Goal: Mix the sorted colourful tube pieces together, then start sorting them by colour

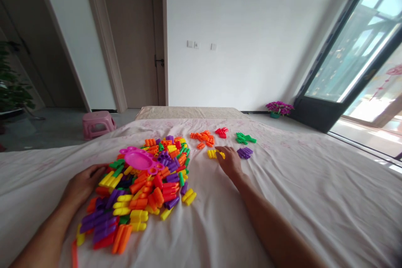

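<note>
A heap of colourful plastic building pieces (pixel 138 203), ribbed like joined tubes, lies on the cloth in front of me. On its far side rests a pink plastic plate-like piece (pixel 140 160) with small rings at its ends. My left hand (pixel 83 184) lies against the heap's left edge, fingers stretched toward green and yellow pieces; its fingertips are partly hidden. Right of the heap, my right hand (pixel 230 161) is low over the cloth, thumb and fingers around a yellow piece (pixel 222 154). Just left of it are more yellow pieces (pixel 211 154).
Small separate groups of orange pieces (pixel 203 137), red pieces (pixel 222 132), green pieces (pixel 245 138) and purple pieces (pixel 245 153) lie beyond and beside my right hand. The wrinkled pale cloth (pixel 213 226) covers the surface. A pink stool (pixel 99 124) stands on the floor at left.
</note>
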The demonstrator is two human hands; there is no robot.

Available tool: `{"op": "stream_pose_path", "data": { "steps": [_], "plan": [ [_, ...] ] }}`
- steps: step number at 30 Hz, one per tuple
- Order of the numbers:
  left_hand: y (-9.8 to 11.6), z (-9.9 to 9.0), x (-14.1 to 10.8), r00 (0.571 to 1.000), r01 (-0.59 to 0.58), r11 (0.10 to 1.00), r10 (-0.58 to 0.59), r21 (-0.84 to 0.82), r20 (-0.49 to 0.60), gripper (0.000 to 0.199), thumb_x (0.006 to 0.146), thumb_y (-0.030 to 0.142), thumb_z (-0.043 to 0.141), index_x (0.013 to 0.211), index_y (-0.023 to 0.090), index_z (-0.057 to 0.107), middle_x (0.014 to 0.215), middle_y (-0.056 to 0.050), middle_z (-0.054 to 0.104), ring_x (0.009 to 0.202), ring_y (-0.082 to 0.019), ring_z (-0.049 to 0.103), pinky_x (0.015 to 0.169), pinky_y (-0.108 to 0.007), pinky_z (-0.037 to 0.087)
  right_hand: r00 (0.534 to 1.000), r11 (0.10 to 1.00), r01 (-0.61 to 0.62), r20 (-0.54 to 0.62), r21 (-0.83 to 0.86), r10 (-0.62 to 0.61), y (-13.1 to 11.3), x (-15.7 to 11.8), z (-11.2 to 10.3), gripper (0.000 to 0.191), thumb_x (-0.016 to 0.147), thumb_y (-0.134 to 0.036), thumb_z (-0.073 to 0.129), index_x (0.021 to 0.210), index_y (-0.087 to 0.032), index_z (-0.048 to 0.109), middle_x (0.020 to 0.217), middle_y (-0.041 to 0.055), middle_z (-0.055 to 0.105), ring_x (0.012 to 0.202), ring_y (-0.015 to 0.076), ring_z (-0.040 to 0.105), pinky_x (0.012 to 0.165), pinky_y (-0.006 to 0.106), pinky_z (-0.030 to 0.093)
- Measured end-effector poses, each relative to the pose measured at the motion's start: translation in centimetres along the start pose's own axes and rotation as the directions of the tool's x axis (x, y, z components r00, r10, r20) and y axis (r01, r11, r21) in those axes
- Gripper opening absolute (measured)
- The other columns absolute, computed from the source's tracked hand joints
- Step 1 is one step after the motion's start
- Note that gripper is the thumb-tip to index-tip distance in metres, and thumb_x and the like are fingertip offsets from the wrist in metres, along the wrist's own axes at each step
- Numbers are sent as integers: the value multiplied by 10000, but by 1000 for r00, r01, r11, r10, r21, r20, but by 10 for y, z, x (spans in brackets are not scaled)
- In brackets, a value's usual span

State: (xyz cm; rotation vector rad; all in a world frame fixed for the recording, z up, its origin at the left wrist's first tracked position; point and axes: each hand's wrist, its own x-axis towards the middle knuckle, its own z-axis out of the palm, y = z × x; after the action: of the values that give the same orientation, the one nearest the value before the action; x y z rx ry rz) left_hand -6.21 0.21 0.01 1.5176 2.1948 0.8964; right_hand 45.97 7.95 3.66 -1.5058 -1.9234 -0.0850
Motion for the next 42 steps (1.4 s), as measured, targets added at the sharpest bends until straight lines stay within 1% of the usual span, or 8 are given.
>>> {"op": "stream_pose_path", "data": {
  "steps": [6,9,13,18,25,30,37,42],
  "plan": [
    [4,-1,-3,999,-1,1000,2,-14,34,537,858,549,447,1172,161,646,1112,-70,734,996,-215,662,791,-235,463,998,998,-15,-60,-56,12,-1,-3,1,292,877,-212,535,1118,-257,694,1157,57,668,1072,257,520,921,407,385],
    [6,-2,-5,1000,-5,1000,5,15,15,533,859,545,446,1170,164,652,1101,-61,738,980,-212,663,770,-228,459,990,990,138,-7,19,-138,-20,-7,4,313,888,-184,518,1143,-259,683,1169,62,664,1094,253,514,940,417,395],
    [9,-3,-7,1000,-5,1000,5,28,0,524,855,536,454,1171,173,660,1088,-49,746,954,-205,670,744,-219,460,924,928,347,118,134,-363,-51,-15,14,377,900,-167,508,1241,-272,628,1257,54,630,1173,242,496,983,426,394],
    [7,-2,-5,1000,-12,1000,12,15,7,526,848,536,465,1170,168,658,1087,-50,746,957,-204,668,749,-215,458,866,885,434,195,169,-461,-70,-19,31,469,911,-158,518,1358,-302,520,1391,25,541,1320,238,395,1054,444,345],
    [-1,0,0,1000,-1,999,1,37,20,531,851,561,456,1177,190,651,1093,-50,741,978,-217,673,753,-228,463,854,887,419,246,196,-458,-72,-18,33,270,881,-254,633,1151,-253,648,1054,65,676,1057,224,548,926,377,421],
    [0,-1,1,1000,6,997,-8,80,19,496,845,543,467,1162,215,664,1058,-34,753,968,-229,680,753,-243,469,861,886,410,231,216,-454,-71,-15,36,222,838,-248,693,1055,-228,648,1036,59,666,1016,213,547,889,340,425],
    [-2,0,3,1000,3,995,-5,98,16,527,835,565,451,1146,200,669,1079,-37,750,959,-239,688,716,-240,482,852,886,434,247,161,-462,-69,-16,39,181,919,-332,589,1046,-244,684,905,44,664,927,198,543,821,312,416],
    [-15,4,12,1000,2,992,-6,122,31,534,850,598,411,1108,217,681,1095,-46,745,964,-248,692,751,-270,498,918,933,334,178,131,-354,-58,-10,27,168,927,-289,571,1031,-253,699,940,45,669,920,188,559,795,290,426]
  ]
}}
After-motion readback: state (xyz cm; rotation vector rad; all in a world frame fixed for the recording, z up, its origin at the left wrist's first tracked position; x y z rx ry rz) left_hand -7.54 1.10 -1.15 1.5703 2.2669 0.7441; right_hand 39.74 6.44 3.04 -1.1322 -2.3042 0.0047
